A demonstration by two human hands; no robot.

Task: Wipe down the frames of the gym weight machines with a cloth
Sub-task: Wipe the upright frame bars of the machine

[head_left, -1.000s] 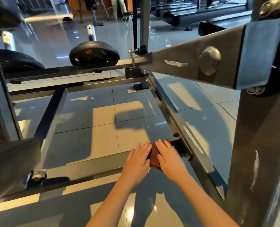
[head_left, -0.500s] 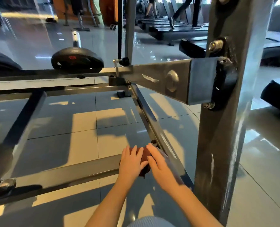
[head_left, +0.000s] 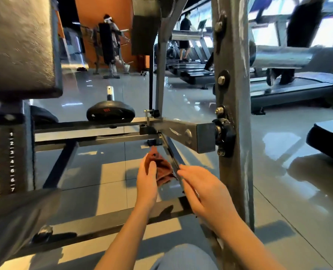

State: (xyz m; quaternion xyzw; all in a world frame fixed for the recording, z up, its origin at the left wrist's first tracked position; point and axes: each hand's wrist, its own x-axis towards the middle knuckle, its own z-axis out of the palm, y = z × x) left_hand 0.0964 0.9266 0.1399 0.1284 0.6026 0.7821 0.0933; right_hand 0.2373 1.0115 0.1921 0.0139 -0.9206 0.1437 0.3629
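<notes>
Gripping the cloth (head_left: 162, 168) bunched in the left hand (head_left: 147, 180), just left of the post (head_left: 231, 172), apparently off the rail (head_left: 172, 152). Stretching the right hand (head_left: 200, 190) toward it, fingers (head_left: 184, 172) straight, grasping nothing. Seemingly regathering mid-task; probably leaving post, rail and bar (head_left: 103, 223) unwiped, showing no cleaned patches.
</notes>
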